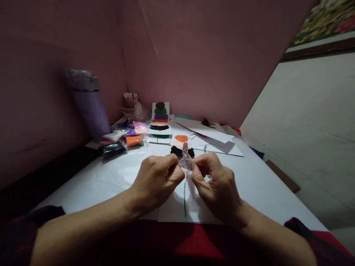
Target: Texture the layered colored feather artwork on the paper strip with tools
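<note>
A small clear plastic bag [186, 163] with a little dull brownish-pink material inside is stretched between my two hands. My left hand [156, 179] pinches its left edge, thumb against curled fingers. On the opposite edge, my right hand [217, 183] has a similar pinch. Below and behind the bag lies a white sheet [173, 210] with a dark drawn stem line [185, 199]. At the top of that sheet are textured bands of orange [182, 138], pale pink and black [175, 151], partly hidden by the bag and my fingers.
Bags of coloured clay [134, 140] and a black packet [112, 150] lie at left, beside a tall purple bottle [91, 111]. A card with coloured bands [160, 117] leans at the back. Loose white sheets [222, 137] and black-handled scissors [208, 123] are at back right.
</note>
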Demonstrator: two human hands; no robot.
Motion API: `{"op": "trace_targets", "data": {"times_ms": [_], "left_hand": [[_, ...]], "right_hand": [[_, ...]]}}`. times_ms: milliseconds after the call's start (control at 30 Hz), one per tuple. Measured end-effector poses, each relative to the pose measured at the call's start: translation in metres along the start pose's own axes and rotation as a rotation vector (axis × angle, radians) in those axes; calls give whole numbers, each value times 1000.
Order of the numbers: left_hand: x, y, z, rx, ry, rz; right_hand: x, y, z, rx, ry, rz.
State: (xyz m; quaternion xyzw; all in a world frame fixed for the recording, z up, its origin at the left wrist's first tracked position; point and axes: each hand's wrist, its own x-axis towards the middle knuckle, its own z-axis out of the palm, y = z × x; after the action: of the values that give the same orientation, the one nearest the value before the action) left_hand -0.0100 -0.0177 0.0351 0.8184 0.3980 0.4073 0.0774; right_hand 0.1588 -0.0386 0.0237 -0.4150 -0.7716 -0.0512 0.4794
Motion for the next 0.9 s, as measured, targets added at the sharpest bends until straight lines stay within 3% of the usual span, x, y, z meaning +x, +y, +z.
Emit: {"op": "trace_targets", "data": {"times_ms": [100,200,433,567,633,700,733,767,900], "left_hand": [[0,-1,-1,-33,-11,-65],[0,-1,-1,-30,2,-6],[-1,-2,1,14,-12,387],[-2,-1,-5,-79,-25,485],[1,-2,-9,-141,121,418],[6,-5,-13,-187,295,266],[9,-7,-13,-224,312,171],[11,-8,-13,-302,264,75],[15,-11,-9,-857,-196,-280]], "right_hand": [[1,2,-2,-8,-47,-152],[2,3,-1,-33,-88,-242],[2,-2,0,261,-98,-109],[3,0,1,393,-25,30],[4,4,2,488,-1,156],[5,9,3,579,26,277],[6,10,3,620,31,318],[6,12,3,658,36,343],[8,12,1,751,-3,383]]}}
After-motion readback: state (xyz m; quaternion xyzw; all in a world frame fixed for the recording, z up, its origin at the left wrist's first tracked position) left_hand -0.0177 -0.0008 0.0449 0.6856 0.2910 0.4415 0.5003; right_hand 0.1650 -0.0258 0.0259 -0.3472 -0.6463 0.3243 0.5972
